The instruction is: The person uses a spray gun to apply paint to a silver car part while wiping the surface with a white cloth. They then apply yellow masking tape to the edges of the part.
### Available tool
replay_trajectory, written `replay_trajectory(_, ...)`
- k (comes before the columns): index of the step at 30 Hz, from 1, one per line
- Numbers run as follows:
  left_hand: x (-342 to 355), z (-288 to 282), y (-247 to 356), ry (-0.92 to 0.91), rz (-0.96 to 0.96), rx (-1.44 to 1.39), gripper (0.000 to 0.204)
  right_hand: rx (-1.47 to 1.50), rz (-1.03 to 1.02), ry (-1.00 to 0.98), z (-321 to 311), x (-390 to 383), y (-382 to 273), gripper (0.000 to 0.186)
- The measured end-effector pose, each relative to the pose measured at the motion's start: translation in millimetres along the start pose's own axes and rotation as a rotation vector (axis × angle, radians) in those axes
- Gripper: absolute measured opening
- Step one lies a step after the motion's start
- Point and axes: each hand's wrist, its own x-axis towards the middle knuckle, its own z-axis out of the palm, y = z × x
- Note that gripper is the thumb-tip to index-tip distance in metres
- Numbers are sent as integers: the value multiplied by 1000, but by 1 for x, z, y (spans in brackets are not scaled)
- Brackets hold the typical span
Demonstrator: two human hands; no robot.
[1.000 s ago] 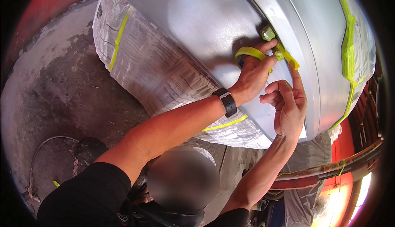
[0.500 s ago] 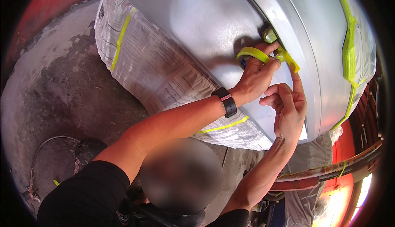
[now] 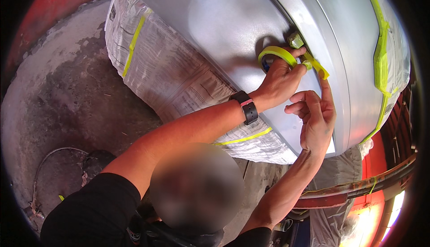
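Observation:
A roll of yellow-green masking tape hangs around the fingers of my left hand, which is closed on it. A short strip of the tape runs along the groove of the silver car panel. At the strip's lower end rests the outstretched index fingertip of my right hand; the other fingers are loosely bent and hold nothing. Just above my left fingertips a small tape-wrapped part stands out from the panel, and a second wrapped bit shows beside my left thumb.
Newspaper masking fixed with yellow tape covers the panel's lower side. More covering with a tape edge lies at the right. A rusty metal bar crosses the lower right. A hose lies on the concrete floor.
Both hands keep nearly the same place on the panel. The whole view has shifted very slightly; the tape roll stays in my left hand and my right index finger stays at the strip's end.

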Motion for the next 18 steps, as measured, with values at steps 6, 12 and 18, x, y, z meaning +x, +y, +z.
replay_trajectory(6,0,4,7,41,-19,59,52,-8,1,19,1,1,0,61)
replay_trajectory(12,7,-3,5,4,0,189,49,14,0,-4,-2,2,1,60)
replay_trajectory(18,7,-7,-6,13,181,436,45,11,13,-1,-4,1,4,60)
